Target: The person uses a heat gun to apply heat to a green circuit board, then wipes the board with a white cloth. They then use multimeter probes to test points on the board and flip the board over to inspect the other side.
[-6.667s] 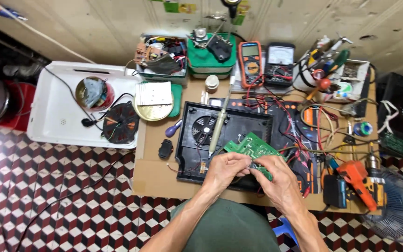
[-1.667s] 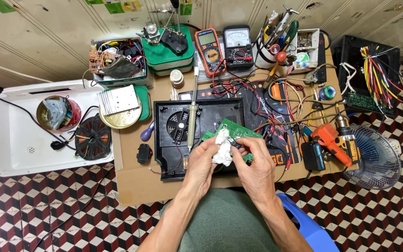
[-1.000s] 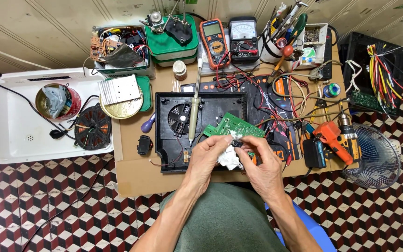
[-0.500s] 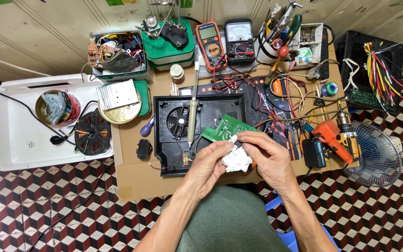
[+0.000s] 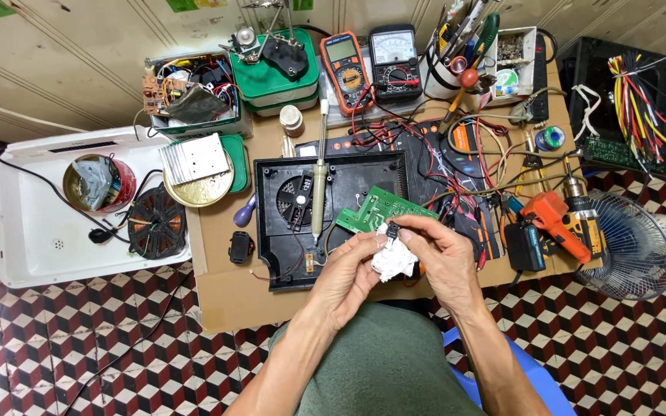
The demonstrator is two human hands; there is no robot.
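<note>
While cupped, hands point(image 5: 395, 258) around tissue point(image 5: 393, 262)

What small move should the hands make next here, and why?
Probably rub the small black part against the white tissue. The right hand pinches the part just above the wad, which the left hand cups beneath it, over the green board, so wiping looks like the work in hand.

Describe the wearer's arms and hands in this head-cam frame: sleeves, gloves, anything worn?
Both forearms are bare up to the bottom edge of the frame, with no sleeves showing. The left hand and right hand wear no gloves, and no watch, wristband or ring can be seen. The fingers are uncovered, without tape or finger cots. No cables or straps run along either arm.
</note>
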